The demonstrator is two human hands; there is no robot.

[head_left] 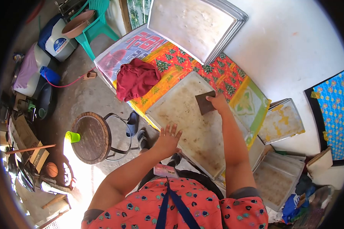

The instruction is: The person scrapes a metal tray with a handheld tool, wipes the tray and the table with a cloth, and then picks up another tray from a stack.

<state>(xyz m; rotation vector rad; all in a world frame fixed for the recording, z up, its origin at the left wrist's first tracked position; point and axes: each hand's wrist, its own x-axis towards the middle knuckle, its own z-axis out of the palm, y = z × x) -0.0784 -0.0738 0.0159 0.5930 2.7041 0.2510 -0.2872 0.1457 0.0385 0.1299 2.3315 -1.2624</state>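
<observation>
The right arm extends forward over the metal tray (187,110), elbow only slightly bent. The right hand (218,102) is positioned above the tray's far right part, its grip closed on the right edge of the dark sheet (205,104), thumb on top; the sheet lies flat against the tray surface. The left arm is bent, forearm angled forward and to the right. The left hand (168,141) is at the tray's left edge, palm down, fingers extended and spread; its grip is open and holds nothing visible. Firmness of contact cannot be determined. The tray lies at an angle on the bench (172,57). The red cloth (137,79) is located left of the tray, the stacked trays (193,24) at the far side.
</observation>
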